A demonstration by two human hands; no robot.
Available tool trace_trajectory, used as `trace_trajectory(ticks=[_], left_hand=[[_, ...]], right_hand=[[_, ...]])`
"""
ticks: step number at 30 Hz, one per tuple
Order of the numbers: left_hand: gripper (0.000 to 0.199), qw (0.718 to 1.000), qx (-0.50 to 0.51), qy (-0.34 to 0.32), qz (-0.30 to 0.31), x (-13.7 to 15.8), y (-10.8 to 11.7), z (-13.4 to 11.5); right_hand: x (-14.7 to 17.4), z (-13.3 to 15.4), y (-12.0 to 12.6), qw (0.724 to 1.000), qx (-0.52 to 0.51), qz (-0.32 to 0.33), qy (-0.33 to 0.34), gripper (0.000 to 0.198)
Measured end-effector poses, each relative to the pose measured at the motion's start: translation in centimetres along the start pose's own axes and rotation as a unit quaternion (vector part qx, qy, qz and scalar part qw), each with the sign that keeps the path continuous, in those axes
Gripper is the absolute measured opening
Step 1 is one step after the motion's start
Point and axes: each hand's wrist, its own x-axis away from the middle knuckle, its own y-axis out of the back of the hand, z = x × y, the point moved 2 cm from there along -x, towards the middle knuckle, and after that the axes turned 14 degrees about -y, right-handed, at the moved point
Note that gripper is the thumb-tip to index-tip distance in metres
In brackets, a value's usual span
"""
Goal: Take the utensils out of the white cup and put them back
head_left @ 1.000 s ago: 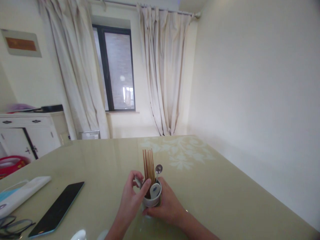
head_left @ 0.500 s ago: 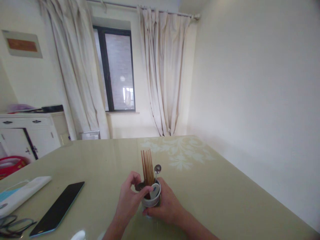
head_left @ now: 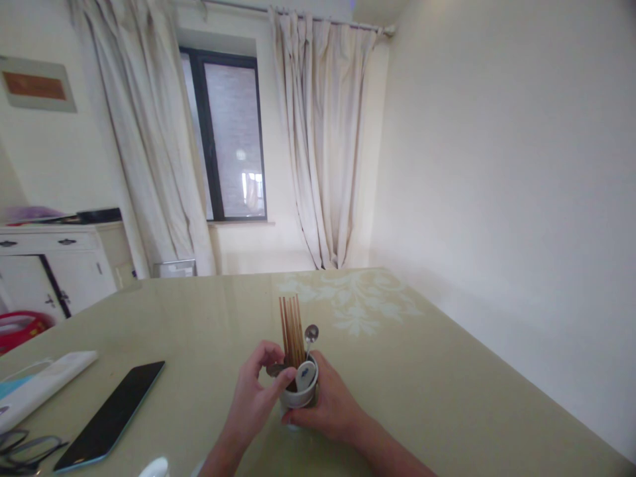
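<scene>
The room has cream walls point(head_left: 497, 165), on which the light is soft. In the far wall there is a dark-framed window point(head_left: 233, 132), whose glass shows bright reflections. A long beige left curtain point(head_left: 144, 132) and a similar right curtain point(head_left: 322, 132) hang beside it. At the far left stands a white cabinet point(head_left: 79, 268) with dark metal handles. A glossy greenish table point(head_left: 422, 391), with a pale floral pattern point(head_left: 358, 321) at its far end, extends towards the near side.

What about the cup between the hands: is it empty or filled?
Not empty: chopsticks and a small metal spoon rise from the cup, beside a white piece with a blue mark. Its bottom is hidden.
</scene>
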Motion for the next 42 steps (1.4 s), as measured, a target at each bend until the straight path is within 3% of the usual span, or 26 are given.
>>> trace_trajectory(ticks=[7, 12, 16, 20, 25, 29, 36, 42], left_hand=[[0.053, 0.995, 0.092, -0.003, -0.029, 0.2, 0.0, 0.0], [0.06, 0.972, 0.172, 0.08, -0.14, -0.4, -0.1, 0.8], [0.059, 0.961, 0.16, 0.151, -0.168, -1.7, -0.1, 2.1], [0.066, 0.965, 0.132, 0.192, -0.119, -4.5, 0.0, 2.4], [0.063, 0.978, 0.135, 0.146, -0.068, -9.7, 0.1, 0.3], [0.059, 0.987, 0.104, 0.124, -0.009, -12.1, -0.4, -0.8], [0.047, 0.975, 0.122, 0.123, 0.142, -11.7, -1.0, -1.2], [0.05, 0.925, 0.222, 0.184, 0.248, -10.5, -1.8, -1.2]], right_hand=[[0.0, 0.4, 0.2, 1.0, 0.011, -0.009, 0.011, 0.073], [0.1, 0.4, 0.3, 1.0, 0.013, -0.01, 0.017, 0.075], [0.0, 0.3, 0.5, 1.0, 0.016, -0.011, 0.016, 0.076], [-0.2, 0.2, 0.7, 0.999, 0.017, -0.002, 0.03, 0.078], [-0.1, 0.4, 1.0, 0.999, 0.025, 0.005, 0.043, 0.075], [0.0, 0.3, 1.1, 0.998, 0.039, 0.001, 0.043, 0.075], [0.0, 0.1, 1.2, 0.998, 0.047, 0.006, 0.035, 0.078], [0.0, 0.2, 1.4, 0.998, 0.057, 0.015, 0.038, 0.089]])
